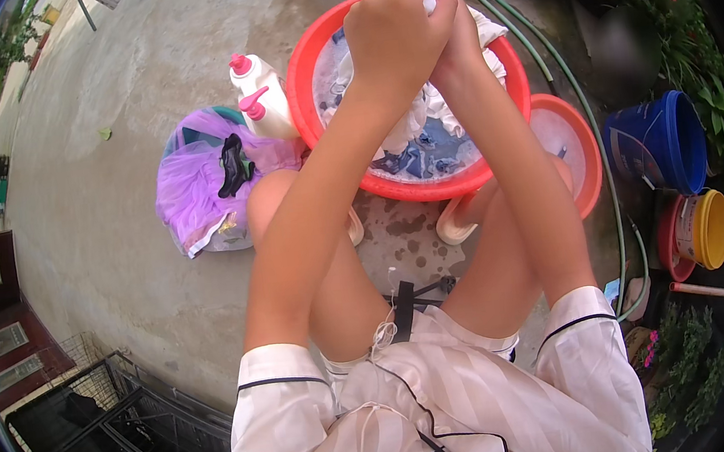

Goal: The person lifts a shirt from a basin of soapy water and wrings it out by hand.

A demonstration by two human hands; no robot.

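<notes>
My left hand and my right hand are pressed together above a red basin of soapy water. Both grip a bunch of white wet cloth, which hangs down between them into the basin. More cloth with blue patches lies in the water near the front rim. I sit low behind the basin, knees on either side of it.
Two white bottles with pink caps stand left of the basin beside a purple laundry pile. A second red basin, a blue bucket, a yellow bucket and a green hose are at the right. A wire cage is lower left.
</notes>
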